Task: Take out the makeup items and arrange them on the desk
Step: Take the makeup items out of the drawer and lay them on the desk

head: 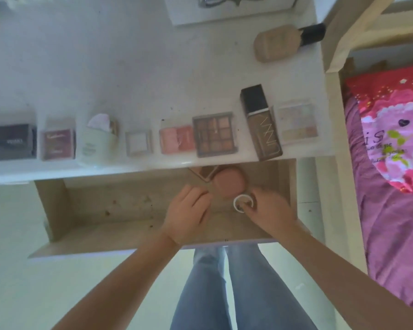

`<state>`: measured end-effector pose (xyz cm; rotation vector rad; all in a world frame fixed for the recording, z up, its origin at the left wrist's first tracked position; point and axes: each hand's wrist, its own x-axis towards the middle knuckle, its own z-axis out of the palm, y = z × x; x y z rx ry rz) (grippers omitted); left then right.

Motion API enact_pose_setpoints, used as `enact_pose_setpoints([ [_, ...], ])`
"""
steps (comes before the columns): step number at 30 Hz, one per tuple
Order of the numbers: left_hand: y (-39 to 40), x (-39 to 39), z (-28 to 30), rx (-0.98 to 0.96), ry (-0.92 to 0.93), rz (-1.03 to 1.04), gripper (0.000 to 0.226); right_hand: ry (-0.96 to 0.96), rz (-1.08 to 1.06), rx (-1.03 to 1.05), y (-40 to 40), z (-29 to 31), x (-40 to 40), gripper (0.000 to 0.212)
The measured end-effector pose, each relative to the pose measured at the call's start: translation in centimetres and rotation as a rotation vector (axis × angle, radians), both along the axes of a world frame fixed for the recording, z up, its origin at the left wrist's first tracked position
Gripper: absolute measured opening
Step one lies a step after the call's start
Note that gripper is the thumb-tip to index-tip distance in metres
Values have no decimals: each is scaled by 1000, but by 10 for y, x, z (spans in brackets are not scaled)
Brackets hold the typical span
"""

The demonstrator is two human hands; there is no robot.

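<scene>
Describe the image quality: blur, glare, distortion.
Head view: soft all over, labels on the row of makeup unreadable; the desk is washed out at upper left; wide-angle bending curves the drawer edges; both hands, left and right, slightly smeared.

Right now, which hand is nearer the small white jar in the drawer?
Right. The right hand is on the small white jar, fingers curled around its right side. The left hand sits farther left in the drawer, by the round pink compact.

drawer [86, 206] left half is unobstructed; round compact [227, 184] and small jar [243, 202] block the right (desk [129, 75] rear stays open).
</scene>
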<state>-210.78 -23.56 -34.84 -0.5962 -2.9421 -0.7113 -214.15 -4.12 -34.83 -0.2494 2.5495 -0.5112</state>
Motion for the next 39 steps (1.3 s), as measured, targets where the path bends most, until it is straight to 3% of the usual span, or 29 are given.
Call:
enact_pose_setpoints([
  [2,6,0,-4,-62,-214,136,24,-177,-87,116,-15,-11,-3,50],
  [5,14,-14,-15,-232,-600,379,53,-193,-202,146,-38,-23,-11,76],
  [8,16,-30,-30,-348,-659,484,73,-147,-180,213,-55,-38,-14,89],
  [13,11,-43,-51,-370,-398,440,87,-31,-214,210,-56,-48,-7,90],
  [16,9,-44,-60,-310,-384,450,91,9,-181,231,-49,-45,-9,89],
  [19,9,-35,-57,-178,-467,418,81,-28,-128,242,-40,-36,-10,90],
  [21,3,-20,-45,-47,-620,437,79,-42,-85,216,-31,-26,-7,91],
  [23,-9,-2,-36,-47,-669,399,77,-43,-40,170,-21,-10,-1,91],
  [27,-28,28,-5,-18,-519,172,72,120,72,60,-5,25,16,92],
  [32,-36,12,59,-6,-195,126,74,450,46,-160,-3,93,-6,88],
  [36,-43,-50,101,-77,-25,179,80,497,55,-203,-9,138,-68,91],
  [39,-48,-107,119,-89,-123,221,86,345,92,-142,-14,151,-123,96],
])
